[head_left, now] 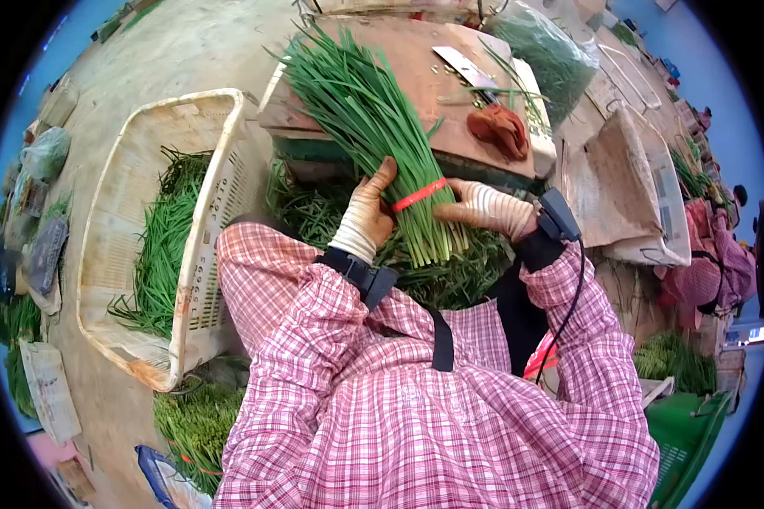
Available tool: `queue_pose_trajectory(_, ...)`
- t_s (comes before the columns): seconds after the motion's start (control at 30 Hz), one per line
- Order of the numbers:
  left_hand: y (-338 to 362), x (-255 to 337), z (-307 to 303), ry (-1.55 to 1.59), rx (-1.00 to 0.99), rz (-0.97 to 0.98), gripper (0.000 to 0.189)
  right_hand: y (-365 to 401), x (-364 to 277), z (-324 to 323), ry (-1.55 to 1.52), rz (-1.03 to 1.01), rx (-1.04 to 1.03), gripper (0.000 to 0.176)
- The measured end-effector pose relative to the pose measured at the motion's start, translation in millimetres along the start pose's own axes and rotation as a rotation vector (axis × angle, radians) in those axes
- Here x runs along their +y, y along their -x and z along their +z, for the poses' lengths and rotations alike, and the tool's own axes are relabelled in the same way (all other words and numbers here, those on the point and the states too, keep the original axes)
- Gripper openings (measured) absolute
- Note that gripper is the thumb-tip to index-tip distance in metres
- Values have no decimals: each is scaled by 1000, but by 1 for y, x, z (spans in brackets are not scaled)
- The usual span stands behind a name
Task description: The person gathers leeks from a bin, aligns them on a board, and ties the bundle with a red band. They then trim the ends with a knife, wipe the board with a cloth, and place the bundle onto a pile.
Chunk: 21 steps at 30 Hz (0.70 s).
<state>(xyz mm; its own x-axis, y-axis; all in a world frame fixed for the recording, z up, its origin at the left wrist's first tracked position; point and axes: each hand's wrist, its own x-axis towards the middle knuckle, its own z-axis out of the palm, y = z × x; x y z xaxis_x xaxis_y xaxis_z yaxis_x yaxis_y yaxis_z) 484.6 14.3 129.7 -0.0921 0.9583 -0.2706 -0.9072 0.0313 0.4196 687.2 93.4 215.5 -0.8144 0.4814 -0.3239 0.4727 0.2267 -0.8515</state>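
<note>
Chive bundle (373,119), leaves over the counter (463,114), stems (433,240) toward me. My left hand (367,208) clasps its side; whether my right hand (488,208) grips, I cannot tell. Probably light, flexible, bruisable; best held near the red band (419,195).

Past your left hand (369,208) you have a wide, pale floor (238,47) with darker stains. Farther out on that side, at the edge of your view, stands a blue wall (81,34); far to the right of your right hand (488,208) you can see another blue wall (705,72). Just ahead of both hands is a low table (416,55) with a worn brown top. Well below and right of your right hand shines a small white patch of light (760,333), its source unclear.
</note>
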Motion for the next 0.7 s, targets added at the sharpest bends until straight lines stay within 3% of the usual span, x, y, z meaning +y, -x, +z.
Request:
queue_pose_trajectory(0.07,2,-6,-2,-14,15,-1,53,-6,14,4,280,-83,316,83)
queue_pose_trajectory(0.1,3,-9,-4,-18,21,1,54,1,20,0,276,-141,441,66)
queue_pose_trajectory(0.2,9,-15,-4,-58,61,37,55,19,-1,11,-212,-165,580,27)
queue_pose_trajectory(0.33,17,-19,-1,-54,101,90,55,40,-33,31,-260,-139,673,22)
queue_pose_trajectory(0.43,24,-18,10,-32,138,168,53,46,-29,54,-62,-41,639,24)
queue_pose_trajectory(0.5,34,-18,24,-24,173,233,51,48,-35,66,391,19,692,28)
queue_pose_trajectory(0.57,41,-19,29,-43,127,295,51,49,-42,72,596,115,711,24)
queue_pose_trajectory(0.7,48,-17,29,-109,78,393,53,40,-35,61,426,-188,926,27)
